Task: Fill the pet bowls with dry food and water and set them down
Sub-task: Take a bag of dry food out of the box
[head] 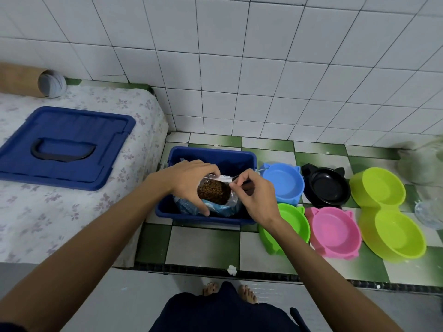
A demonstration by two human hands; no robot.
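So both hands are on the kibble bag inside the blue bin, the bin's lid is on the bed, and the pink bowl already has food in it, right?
Not quite. The head view shows the pink bowl empty. The rest holds: the left hand and right hand hold the kibble bag inside the blue bin, and the lid lies on the bed.

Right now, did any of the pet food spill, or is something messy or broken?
No spill shows. The brown dry food stays inside the clear plastic bag, held by the left hand and right hand over the dark blue plastic bin. The bin's blue lid lies off on the flowered bed cover. Only white flecks dot the floor.
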